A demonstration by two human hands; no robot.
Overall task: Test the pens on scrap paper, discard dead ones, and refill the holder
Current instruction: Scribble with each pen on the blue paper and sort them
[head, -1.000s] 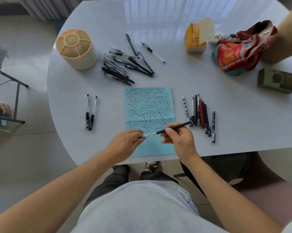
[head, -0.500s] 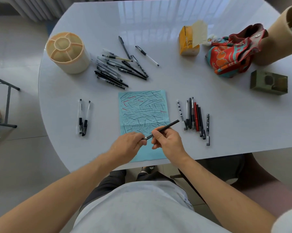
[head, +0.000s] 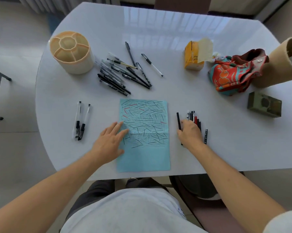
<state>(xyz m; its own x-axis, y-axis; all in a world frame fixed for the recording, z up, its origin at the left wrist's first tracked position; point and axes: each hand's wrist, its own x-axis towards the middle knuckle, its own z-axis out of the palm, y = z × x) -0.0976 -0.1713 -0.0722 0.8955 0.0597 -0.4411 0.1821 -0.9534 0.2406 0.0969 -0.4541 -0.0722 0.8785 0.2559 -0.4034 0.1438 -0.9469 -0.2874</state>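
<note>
A white oval table (head: 200,132) stands on a pale tiled floor. The blue scrap paper (head: 144,153) lies at the near edge. The left hand (head: 109,142) rests flat on it, fingers spread. The right hand (head: 189,134) touches a black pen (head: 178,121) beside the pen row (head: 194,117); I cannot tell its grip. The cream pen holder (head: 72,52) stands at the far left, its cups showing no pens.

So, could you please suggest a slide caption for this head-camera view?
Left hand flat on scribbled blue scrap paper, right hand setting black pen beside the tested row.
</note>
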